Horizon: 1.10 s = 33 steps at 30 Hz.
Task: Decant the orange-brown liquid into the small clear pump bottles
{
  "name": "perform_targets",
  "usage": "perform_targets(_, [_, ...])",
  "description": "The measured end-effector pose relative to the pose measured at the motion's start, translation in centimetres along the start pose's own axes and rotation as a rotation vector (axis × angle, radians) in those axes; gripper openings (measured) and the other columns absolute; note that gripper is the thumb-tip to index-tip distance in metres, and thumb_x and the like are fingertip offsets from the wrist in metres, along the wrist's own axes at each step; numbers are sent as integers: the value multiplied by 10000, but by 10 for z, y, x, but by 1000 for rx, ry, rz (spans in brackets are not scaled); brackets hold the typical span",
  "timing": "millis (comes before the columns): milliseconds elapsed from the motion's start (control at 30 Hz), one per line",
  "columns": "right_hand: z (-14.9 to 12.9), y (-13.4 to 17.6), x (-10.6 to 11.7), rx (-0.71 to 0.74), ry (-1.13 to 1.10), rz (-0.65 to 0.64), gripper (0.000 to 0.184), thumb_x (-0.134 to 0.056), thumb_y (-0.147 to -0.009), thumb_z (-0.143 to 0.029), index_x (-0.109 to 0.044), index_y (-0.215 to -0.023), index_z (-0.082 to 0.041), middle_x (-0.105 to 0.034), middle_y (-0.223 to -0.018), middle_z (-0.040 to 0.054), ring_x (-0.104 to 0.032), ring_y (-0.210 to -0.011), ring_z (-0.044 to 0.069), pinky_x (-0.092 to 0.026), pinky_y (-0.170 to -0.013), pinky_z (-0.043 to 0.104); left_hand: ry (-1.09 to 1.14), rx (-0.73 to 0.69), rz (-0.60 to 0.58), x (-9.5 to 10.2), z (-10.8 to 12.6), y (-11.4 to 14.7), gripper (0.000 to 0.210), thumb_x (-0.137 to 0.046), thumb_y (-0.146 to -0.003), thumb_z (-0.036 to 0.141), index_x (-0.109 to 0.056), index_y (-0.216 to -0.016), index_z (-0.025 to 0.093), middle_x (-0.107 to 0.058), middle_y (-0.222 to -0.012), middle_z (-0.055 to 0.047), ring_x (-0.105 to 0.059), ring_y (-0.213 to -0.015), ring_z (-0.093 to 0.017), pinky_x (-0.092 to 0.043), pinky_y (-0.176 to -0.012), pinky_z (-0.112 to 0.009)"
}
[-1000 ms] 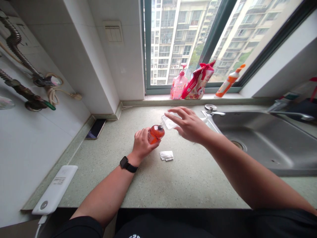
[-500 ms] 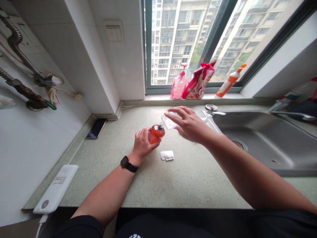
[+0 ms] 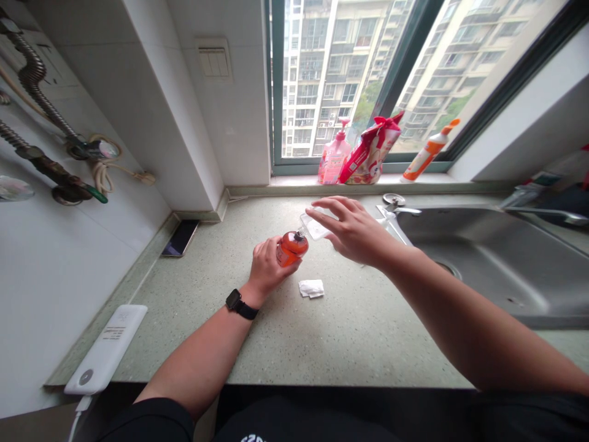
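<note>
My left hand point(image 3: 270, 265) is wrapped round an orange bottle point(image 3: 293, 245) with its uncapped dark neck facing up and to the right. In my right hand point(image 3: 347, 228) is a small clear bottle point(image 3: 315, 223), tipped on its side. The mouth of the clear bottle meets the neck of the orange one. Fingers hide part of the clear bottle, and I cannot make out any liquid passing between them. Just below the bottles, a folded white tissue point(image 3: 311, 288) lies on the counter point(image 3: 294, 344).
To the right is a steel sink point(image 3: 497, 264) with a tap point(image 3: 399, 210). A pink pump bottle point(image 3: 334, 156), a red bag point(image 3: 370, 150) and an orange-white bottle point(image 3: 427, 153) stand on the windowsill. A phone point(image 3: 181, 238) and a white power bank point(image 3: 108, 347) lie at left.
Both hands keep their hold on the two bottles, mouth to mouth. Only a slight shift of the whole view shows.
</note>
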State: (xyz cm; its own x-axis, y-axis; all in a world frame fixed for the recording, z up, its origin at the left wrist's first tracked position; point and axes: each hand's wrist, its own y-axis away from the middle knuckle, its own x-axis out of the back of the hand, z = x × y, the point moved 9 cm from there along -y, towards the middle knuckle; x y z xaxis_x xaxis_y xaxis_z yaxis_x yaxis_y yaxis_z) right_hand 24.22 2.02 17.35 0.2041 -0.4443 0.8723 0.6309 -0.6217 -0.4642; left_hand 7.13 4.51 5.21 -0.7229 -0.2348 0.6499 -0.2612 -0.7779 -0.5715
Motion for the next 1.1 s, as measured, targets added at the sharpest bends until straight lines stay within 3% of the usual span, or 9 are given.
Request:
perform_targets(467, [-2,-4,2,18,6,-34,800,-625,-909,-97,-408,-1651,-302,-588,-1518,137,-504,-1386,364,-452,-1128,569,19,19,-2,-1,-2,1,617,-778,-882,612,-557,-1308,224,-757,-1228,-130,-733,-1125,-332,-517,-1061,-524])
perform_targets(767, [-3,-5,2,28,34,-51,676,-579,-939,-94,-492,-1590,-255,-587,-1519,150,-504,-1388,349,-451,-1122,541,34,5,-3,0,0,1,618,-762,-895,627,-559,-1301,208,-758,-1225,-136,-740,-1101,-321,-539,-1022,-514])
perform_targets(1100, [-5,-9,3,51,43,-56,767,-583,-887,-36,-474,-1608,-275,-596,-1522,143,-506,-1396,357,-444,-1125,548,52,11,0,-2,-2,1,635,-758,-892,655,-560,-1310,221,-759,-1224,-132,-747,-1084,-312,-553,-1003,-507])
